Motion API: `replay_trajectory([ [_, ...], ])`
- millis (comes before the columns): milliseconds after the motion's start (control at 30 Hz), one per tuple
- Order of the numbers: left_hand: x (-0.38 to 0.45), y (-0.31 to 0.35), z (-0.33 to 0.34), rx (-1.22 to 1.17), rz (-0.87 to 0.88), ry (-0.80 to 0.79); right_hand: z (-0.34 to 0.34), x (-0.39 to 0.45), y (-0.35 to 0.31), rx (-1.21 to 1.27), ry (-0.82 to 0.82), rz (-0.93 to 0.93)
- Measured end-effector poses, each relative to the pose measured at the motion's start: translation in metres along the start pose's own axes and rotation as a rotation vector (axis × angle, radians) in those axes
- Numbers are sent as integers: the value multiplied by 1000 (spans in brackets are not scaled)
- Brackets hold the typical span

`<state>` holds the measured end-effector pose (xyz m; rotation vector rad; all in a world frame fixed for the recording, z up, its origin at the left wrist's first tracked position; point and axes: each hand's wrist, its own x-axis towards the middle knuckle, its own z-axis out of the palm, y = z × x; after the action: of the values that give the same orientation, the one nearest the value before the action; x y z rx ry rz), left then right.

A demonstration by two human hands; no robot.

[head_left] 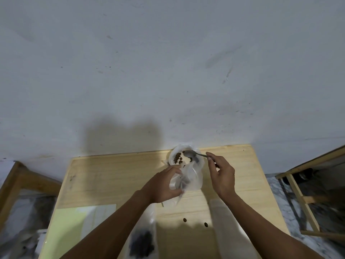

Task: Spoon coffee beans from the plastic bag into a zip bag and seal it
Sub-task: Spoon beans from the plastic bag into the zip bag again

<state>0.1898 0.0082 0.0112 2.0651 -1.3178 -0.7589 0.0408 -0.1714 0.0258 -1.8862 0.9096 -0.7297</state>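
While the left hand (164,184) curls its fingers (175,170) around a clear zip bag (188,179) above the desk (112,174), the right hand (222,176) pinches a spoon (192,155) over the plastic bag (179,152) of coffee beans (178,158) at the desk's far edge. Two loose beans (185,220) lie nearer. One filled bag (142,243) lies at the near edge.

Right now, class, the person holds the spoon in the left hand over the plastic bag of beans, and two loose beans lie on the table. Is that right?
Not quite. The head view shows the spoon in the right hand; the left hand grips the plastic bag. Two loose beans do lie on the table.
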Motion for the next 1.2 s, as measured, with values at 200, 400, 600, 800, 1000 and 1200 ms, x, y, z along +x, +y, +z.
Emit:
replay_trajectory([
  [200,8,-11,9,86,58,-10,12,2,14,53,98,131],
  [400,5,-3,9,197,195,151,23,-5,19,313,105,461],
  [600,5,-6,5,184,188,124,24,-10,1,378,-6,541],
  [800,-5,-15,10,165,138,79,25,-3,3,328,-13,715],
  [1000,-14,-16,7,196,141,112,21,3,4,297,79,645],
  [1200,-28,-11,4,210,103,229,-6,13,-13,307,139,539],
])
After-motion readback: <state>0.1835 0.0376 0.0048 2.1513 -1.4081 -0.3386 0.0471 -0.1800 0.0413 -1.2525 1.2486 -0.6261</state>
